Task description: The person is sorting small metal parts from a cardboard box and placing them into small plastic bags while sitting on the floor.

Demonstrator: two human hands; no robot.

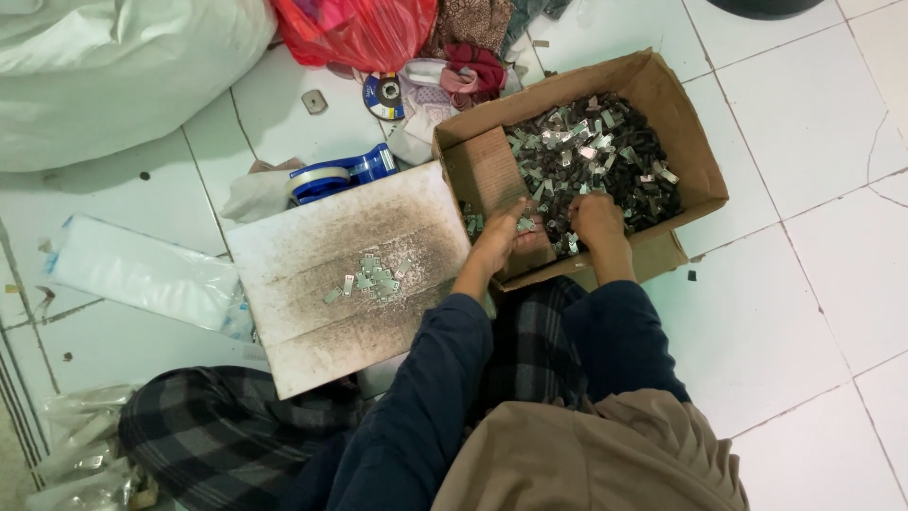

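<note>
A brown cardboard box (pixel 695 151) on the white tiled floor is full of small silver and dark metal pieces (pixel 596 151). Both hands reach into its near side. My left hand (pixel 501 235) is cupped, with a few silver pieces showing between the fingers. My right hand (pixel 598 220) rests palm down on the pile, its fingers dug in among the pieces, so whether it grips any is hidden. To the left lies a dirty white board (pixel 312 322) with a small heap of silver pieces (pixel 374 279) on it.
A blue tape dispenser (pixel 342 173) sits behind the board. A round disc (pixel 385 95), crumpled cloths (pixel 468 66) and a red plastic bag (pixel 359 28) lie beyond. A big white sack (pixel 113 66) fills the top left. Clear plastic bags (pixel 142 270) lie left.
</note>
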